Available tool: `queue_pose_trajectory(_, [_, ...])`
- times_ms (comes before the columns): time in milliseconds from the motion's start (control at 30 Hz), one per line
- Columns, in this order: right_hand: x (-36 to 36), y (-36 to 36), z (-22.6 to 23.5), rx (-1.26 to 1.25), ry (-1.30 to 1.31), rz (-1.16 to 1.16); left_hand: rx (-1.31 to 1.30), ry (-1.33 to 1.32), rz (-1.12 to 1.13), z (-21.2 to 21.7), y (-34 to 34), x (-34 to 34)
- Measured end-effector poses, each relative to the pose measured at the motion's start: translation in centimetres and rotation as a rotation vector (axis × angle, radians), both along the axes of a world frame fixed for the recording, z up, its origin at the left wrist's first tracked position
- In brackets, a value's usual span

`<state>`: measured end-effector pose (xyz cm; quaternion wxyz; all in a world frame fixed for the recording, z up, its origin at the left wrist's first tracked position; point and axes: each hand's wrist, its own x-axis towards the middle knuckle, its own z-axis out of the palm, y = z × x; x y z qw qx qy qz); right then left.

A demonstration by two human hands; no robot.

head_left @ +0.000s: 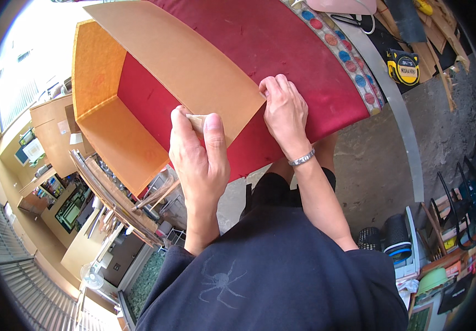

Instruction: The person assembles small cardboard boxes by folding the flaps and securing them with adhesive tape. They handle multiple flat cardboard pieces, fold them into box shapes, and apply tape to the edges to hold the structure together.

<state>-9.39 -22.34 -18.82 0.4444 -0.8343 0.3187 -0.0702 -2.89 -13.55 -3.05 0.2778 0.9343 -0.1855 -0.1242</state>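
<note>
At the near end of one tan panel (183, 58), the left grip (196, 157) pinched one pale piece (196, 120), the right grip (286, 113) the panel's corner. Left of it, two orange panels (122, 143) bordered red cloth (144, 91).

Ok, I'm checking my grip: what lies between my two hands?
In the head view, the brown board; the left hand also holds a small pale piece.

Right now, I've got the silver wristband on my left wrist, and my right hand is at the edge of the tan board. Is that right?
Not quite: the head view shows the silver wristband worn on your right, not your left. The rest holds: your right hand is at the edge of the tan board.
</note>
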Motion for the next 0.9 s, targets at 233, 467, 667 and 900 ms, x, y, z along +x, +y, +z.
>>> queue_pose_trajectory(233, [-0.1, 0.2, -0.1, 0.002, -0.086, -0.076, 0.016, -0.02, -0.017, 0.0, 0.1, 0.0])
queue_pose_trajectory(467, [-0.7, -1.9, 0.4, 0.086, -0.068, 0.144, 0.015, -0.011, 0.003, 0.1, 0.0, -0.1])
queue_pose_trajectory(667, [0.4, -4.6, -0.5, 0.005, -0.145, 0.437, 0.025, -0.033, -0.007, -0.1, 0.1, -0.1])
queue_pose_trajectory(900, [1.0, -5.1, -1.2, -0.042, -0.194, 0.546, 0.027, -0.007, 0.019, -0.1, 0.3, -0.1])
